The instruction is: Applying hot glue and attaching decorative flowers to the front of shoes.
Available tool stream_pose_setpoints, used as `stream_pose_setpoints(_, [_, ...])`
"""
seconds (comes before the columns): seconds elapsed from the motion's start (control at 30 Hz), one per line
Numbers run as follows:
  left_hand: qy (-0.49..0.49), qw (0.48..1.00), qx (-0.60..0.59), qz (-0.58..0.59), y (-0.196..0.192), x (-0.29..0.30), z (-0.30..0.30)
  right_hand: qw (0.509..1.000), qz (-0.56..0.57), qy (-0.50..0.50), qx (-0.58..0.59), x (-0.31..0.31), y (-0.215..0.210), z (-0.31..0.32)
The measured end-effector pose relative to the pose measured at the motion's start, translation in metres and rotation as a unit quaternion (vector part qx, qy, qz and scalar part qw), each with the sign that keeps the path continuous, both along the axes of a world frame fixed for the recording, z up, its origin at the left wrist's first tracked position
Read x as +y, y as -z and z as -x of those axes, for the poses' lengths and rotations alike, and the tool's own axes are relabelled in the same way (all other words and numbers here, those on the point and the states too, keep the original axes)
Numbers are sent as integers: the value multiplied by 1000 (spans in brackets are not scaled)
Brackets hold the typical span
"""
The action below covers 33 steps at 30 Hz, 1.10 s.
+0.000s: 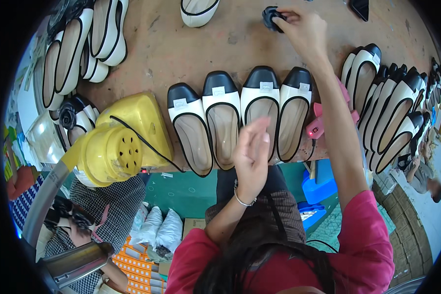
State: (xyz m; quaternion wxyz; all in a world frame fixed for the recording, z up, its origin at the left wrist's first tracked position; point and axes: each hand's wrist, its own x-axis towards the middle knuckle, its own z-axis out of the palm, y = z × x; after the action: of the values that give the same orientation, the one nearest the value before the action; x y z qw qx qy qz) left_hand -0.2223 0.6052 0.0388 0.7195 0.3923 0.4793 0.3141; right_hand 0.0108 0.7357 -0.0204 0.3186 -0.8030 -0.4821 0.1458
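Four-abreast is how the white flats with black toes stand at the table's near edge; a middle shoe (223, 115) and its right-hand neighbour (260, 98) each bear a small pale patch on the toe. My left hand (252, 159) hovers over their heels, fingers stretched and nothing in it. Far off to the right, my right hand (301, 29) pinches a black flower ornament (271, 19) just over the tabletop. Part of the flower is hidden by my fingers.
A yellow machine (127, 137) stands left of the row. Right of it lies a pink corded tool (316, 128). More flats (384, 110) crowd the right side, others (73, 54) the far left. A phone (360, 9) rests at the back. Another person's hand (78, 235) is at lower left.
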Motion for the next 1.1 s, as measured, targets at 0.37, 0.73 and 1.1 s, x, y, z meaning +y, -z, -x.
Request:
stream_pose_setpoints(0.37, [-83, 959, -147, 229, 0, 21, -10, 963, -16, 3, 268, -141, -84, 107])
stream_pose_setpoints(0.73, [-60, 978, -103, 171, -9, -1, -14, 949, -7, 0, 315, -170, -85, 95])
stream_pose_setpoints(1.1, [-106, 973, -98, 179, 3, -22, -16, 991, -28, -4, 130, -164, -73, 89])
